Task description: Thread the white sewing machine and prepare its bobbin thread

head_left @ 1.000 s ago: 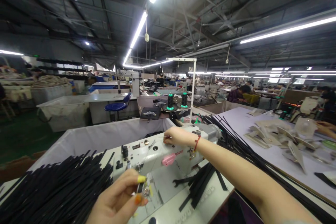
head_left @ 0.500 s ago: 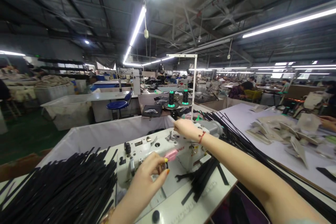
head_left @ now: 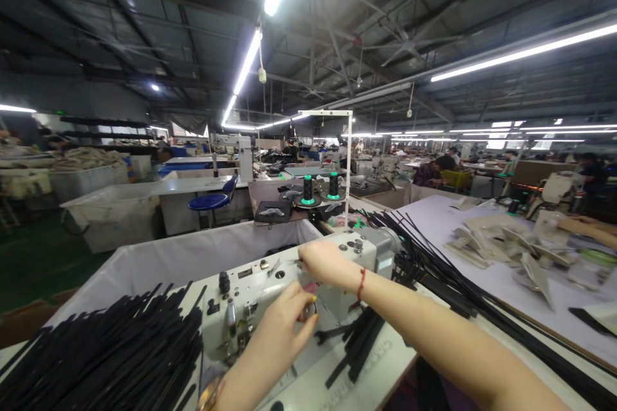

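My left hand [head_left: 289, 318] is in front of the white sewing machine [head_left: 359, 250]. Its thumb and fingers pinch a small round metal piece, apparently a bobbin [head_left: 311, 311], partly covered by the fingers. A pink object [head_left: 311, 287], mostly hidden, shows just behind these fingertips. My right hand [head_left: 322, 262] reaches over the top of the machine arm, fingers curled together; what they grip, if anything, is hidden. Black strips [head_left: 359, 340] lie on the machine table to the right of my left hand.
A large pile of black strips [head_left: 110, 347] covers the table's left side. Two black thread cones [head_left: 308, 189] stand behind the machine beside a white thread stand [head_left: 348, 173]. Long black strips [head_left: 448, 276] run along the right. Beige pieces [head_left: 511, 241] lie on the neighbouring table, near another person's arm.
My right hand has come from the machine's back edge toward me and left, closer to my left hand. The left hand keeps its pinch on the bobbin. The view has shifted slightly.
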